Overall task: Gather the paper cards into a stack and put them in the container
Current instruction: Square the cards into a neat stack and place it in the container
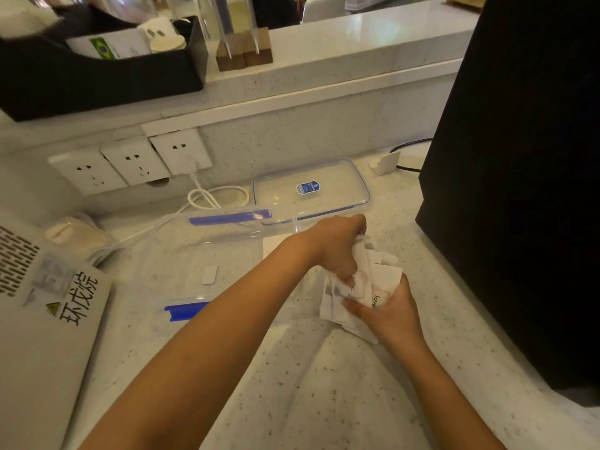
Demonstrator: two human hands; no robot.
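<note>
A loose bunch of white paper cards (pixel 378 280) with faint print sits between both hands on the speckled counter, right of centre. My left hand (pixel 337 245) grips the bunch from above. My right hand (pixel 389 310) cups it from below and the side. One more white card (pixel 274 245) lies flat just behind my left wrist. The clear plastic container (pixel 207 254) with blue clips stands open to the left of the cards, and a small white piece (pixel 209 275) lies inside it. Its clear lid (pixel 311 186) rests farther back.
A big black appliance (pixel 519 157) fills the right side. A grey laptop (pixel 42 319) with stickers lies at the left. Wall sockets (pixel 130 160) and a white cable (pixel 217 196) run along the back, under a raised shelf with a black tray (pixel 97 79).
</note>
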